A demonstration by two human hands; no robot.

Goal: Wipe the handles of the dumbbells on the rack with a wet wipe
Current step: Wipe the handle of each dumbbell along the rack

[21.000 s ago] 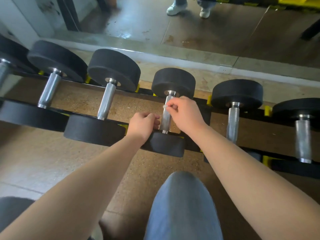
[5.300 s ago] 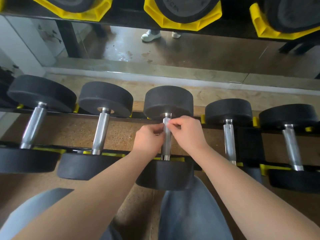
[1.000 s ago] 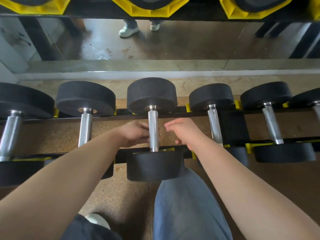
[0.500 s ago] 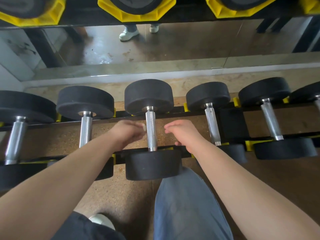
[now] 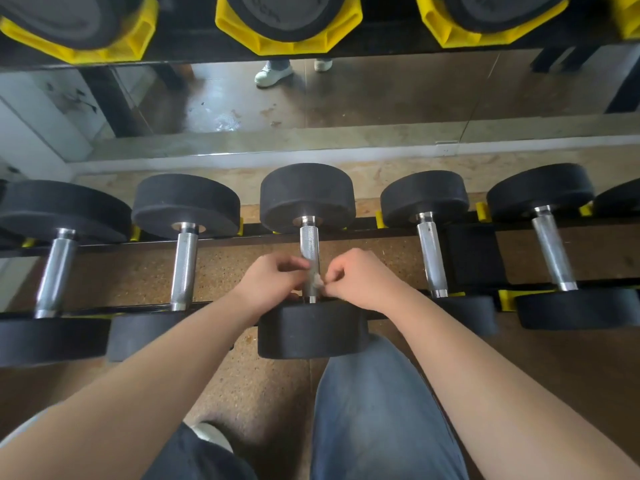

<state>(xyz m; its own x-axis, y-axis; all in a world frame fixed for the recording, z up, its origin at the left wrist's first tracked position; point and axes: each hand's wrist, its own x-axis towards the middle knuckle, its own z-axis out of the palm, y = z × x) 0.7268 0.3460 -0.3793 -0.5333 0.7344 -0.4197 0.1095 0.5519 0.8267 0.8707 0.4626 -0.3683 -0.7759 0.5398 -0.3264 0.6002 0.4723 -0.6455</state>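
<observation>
Both hands work low on the handle [image 5: 309, 244] of the middle dumbbell [image 5: 311, 329] on the rack [image 5: 475, 261].

Neighbouring dumbbells [image 5: 183, 268] lie well apart on either side. Yellow cradles [image 5: 287, 39] hang overhead, and a knee in jeans [image 5: 374, 403] sits just below the near weight. The left hand [image 5: 270, 282] has its fingers curled against the handle's left side. The right hand [image 5: 360, 282] pinches a small white wet wipe [image 5: 317, 281] between its fingertips, against the handle's lower right. The handle is knurled, shiny steel; the round heads are matte black rubber above a speckled brown floor [image 5: 221, 268].
</observation>
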